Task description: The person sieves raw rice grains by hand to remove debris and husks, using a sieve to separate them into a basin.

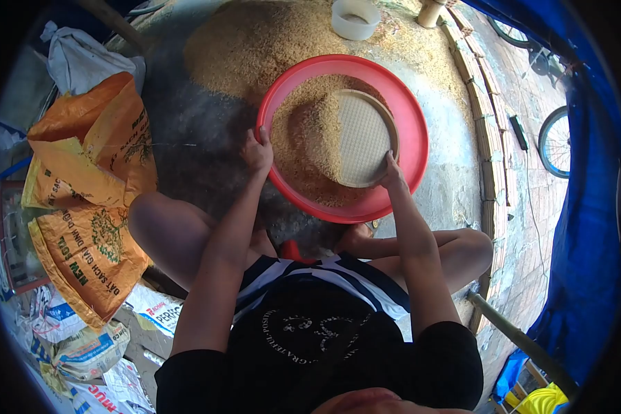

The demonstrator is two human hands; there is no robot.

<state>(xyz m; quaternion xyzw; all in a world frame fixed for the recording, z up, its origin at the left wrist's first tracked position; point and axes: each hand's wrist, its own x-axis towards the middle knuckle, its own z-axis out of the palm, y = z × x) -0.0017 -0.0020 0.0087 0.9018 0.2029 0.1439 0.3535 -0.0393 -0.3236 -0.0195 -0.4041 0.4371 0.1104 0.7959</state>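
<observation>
A wide red basin (417, 141) sits on the floor in front of my crossed legs, with straw-coloured grain husks (291, 103) inside it. Over its right part lies a round sieve (369, 138) with pale mesh; husks cover the sieve's left side and its right side shows bare mesh. My left hand (257, 153) is closed on the basin's left rim. At the sieve's lower right edge, my right hand (393, 172) grips its rim, thumb on top and the other fingers mostly hidden.
Beyond the basin spreads a heap of husks (228, 48), with a translucent white tub (356, 21) behind. Orange sacks (93, 238) and printed white bags lie to my left. A low brick edge (486, 138), a bicycle wheel (555, 141) and a blue tarp (590, 207) are right.
</observation>
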